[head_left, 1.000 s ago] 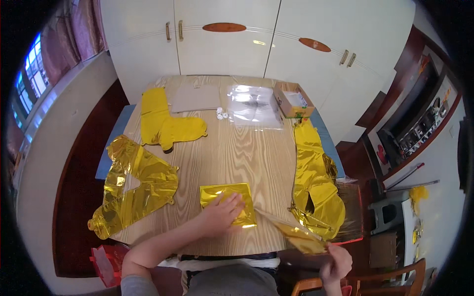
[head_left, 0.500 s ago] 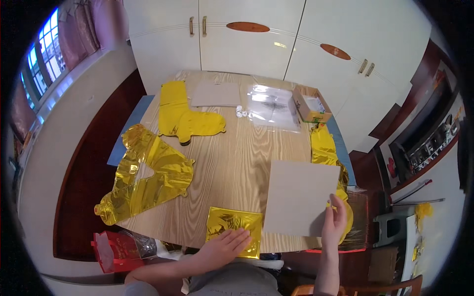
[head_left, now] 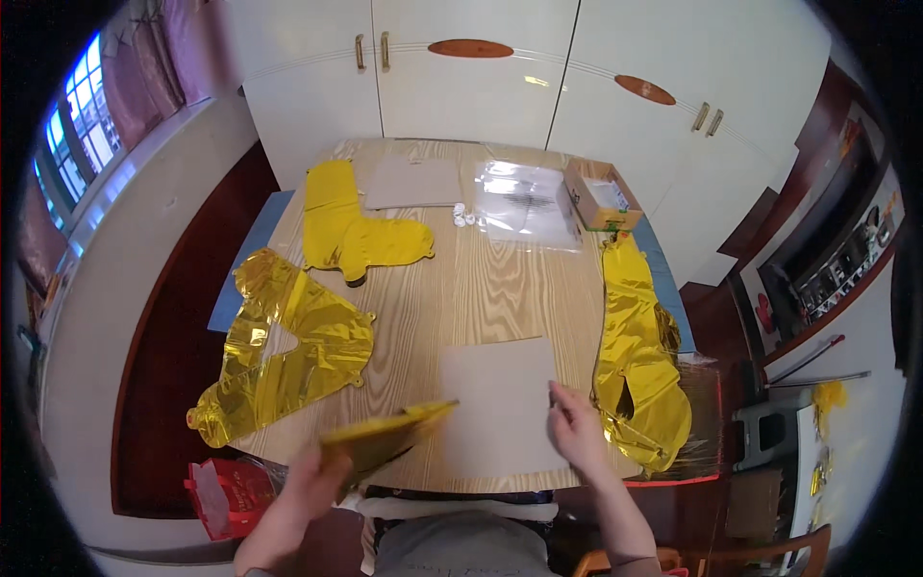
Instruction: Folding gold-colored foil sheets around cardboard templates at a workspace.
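Raised off the near edge of the table, a folded gold foil balloon point(head_left: 385, 435) tilts in my left hand point(head_left: 322, 478), which grips its left end; the piece is smeared by motion. My right hand point(head_left: 580, 429) is at the right edge of a square greyish cardboard sheet point(head_left: 498, 409), fingers closed on that edge. The sheet is at the near middle of the table, and the foil's right end overlaps its left side. To the right of my right hand lies a long unfolded gold foil balloon point(head_left: 630, 356), flat and wrinkled.
Two flat gold foil balloons, one A-shaped point(head_left: 332, 337) and one L-shaped point(head_left: 332, 226), lie on the left. Far back are a stack of cardboard sheets point(head_left: 413, 185), small white rolls point(head_left: 463, 219), a clear plastic sheet point(head_left: 524, 207) and an open cardboard box point(head_left: 606, 197). A red bag point(head_left: 231, 495) stands below left.
My left hand has picked the folded gold foil up off the table and moved left with it. The cardboard sheet and my right hand have shifted left, uncovering the balloon on the right.
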A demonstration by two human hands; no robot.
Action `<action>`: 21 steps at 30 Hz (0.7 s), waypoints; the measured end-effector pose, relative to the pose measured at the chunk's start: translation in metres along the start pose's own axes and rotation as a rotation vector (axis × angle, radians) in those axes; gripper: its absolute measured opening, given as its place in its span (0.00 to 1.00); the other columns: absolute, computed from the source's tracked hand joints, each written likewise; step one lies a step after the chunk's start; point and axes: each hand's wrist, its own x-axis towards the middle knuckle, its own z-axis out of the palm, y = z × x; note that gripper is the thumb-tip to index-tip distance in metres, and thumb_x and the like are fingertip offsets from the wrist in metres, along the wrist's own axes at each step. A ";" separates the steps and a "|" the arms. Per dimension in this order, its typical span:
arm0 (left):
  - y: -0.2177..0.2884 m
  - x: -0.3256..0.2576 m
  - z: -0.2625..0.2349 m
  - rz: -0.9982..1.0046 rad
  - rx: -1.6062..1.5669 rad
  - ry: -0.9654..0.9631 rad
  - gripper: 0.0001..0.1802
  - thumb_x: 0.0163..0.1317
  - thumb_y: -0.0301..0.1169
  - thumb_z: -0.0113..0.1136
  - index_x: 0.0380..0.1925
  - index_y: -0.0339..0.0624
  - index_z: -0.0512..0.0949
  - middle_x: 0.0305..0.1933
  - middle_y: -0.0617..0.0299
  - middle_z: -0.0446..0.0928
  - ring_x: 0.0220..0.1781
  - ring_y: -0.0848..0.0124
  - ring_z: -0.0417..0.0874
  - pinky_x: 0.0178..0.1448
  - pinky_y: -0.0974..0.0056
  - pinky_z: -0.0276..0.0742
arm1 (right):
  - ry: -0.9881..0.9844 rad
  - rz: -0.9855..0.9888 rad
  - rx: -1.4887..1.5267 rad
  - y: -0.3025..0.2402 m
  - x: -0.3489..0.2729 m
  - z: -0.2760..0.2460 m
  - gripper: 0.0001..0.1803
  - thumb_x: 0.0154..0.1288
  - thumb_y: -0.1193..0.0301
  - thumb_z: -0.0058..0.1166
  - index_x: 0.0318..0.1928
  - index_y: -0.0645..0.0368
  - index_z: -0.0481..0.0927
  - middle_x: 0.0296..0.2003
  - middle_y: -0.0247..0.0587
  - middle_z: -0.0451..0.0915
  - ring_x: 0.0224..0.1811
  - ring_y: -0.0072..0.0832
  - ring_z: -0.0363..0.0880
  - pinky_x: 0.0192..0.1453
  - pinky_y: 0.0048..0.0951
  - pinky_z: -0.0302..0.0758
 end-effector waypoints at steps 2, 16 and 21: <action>0.018 0.015 0.013 -0.137 -0.606 0.166 0.19 0.70 0.26 0.49 0.60 0.36 0.70 0.53 0.53 0.79 0.53 0.60 0.84 0.57 0.55 0.82 | -0.008 -0.098 -0.124 -0.009 -0.005 0.009 0.26 0.61 0.77 0.55 0.61 0.64 0.73 0.49 0.56 0.77 0.48 0.47 0.78 0.54 0.38 0.76; 0.006 0.114 0.100 -0.428 -0.994 -0.096 0.16 0.75 0.30 0.44 0.59 0.35 0.69 0.57 0.50 0.77 0.54 0.56 0.82 0.58 0.49 0.81 | -0.273 -0.442 -0.283 -0.025 0.014 0.003 0.30 0.66 0.63 0.57 0.65 0.61 0.70 0.64 0.51 0.70 0.69 0.49 0.64 0.72 0.47 0.61; 0.010 0.119 0.102 -0.410 -0.976 -0.114 0.17 0.75 0.29 0.43 0.60 0.36 0.68 0.57 0.50 0.77 0.56 0.55 0.81 0.60 0.49 0.80 | -0.468 -0.535 -0.472 -0.017 0.035 0.006 0.43 0.66 0.48 0.54 0.71 0.63 0.60 0.71 0.54 0.60 0.76 0.49 0.53 0.78 0.53 0.49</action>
